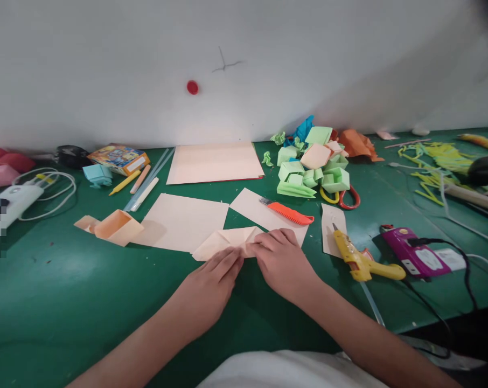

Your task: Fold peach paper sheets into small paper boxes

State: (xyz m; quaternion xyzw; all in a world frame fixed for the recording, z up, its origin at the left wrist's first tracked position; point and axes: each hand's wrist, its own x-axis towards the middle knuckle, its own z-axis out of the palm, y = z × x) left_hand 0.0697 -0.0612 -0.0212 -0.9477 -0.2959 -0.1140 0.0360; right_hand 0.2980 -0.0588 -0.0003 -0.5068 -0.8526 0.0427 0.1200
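A folded piece of pale peach paper [216, 241] with crease lines lies before me on the green table. My left hand [211, 285] holds its near edge, fingers close together and pressed on the paper. Bent fingers of my right hand [282, 261] grip the right end of the same piece. The thumbs and the paper's underside are mostly hidden. Behind it are a flat peach sheet [187, 218] and a peach strip [250, 207] with an orange box cutter [290, 212] on it. A small folded peach paper box [118, 226] stands to the left.
A yellow glue gun [359, 261] rests at right, its tip over a paper piece [328, 215], near a purple power strip [417, 253] with cables. Green folded paper pieces [296, 172] are heaped by scissors [350, 199]. Peach sheets [215, 161] and a box [120, 157] lie by the wall.
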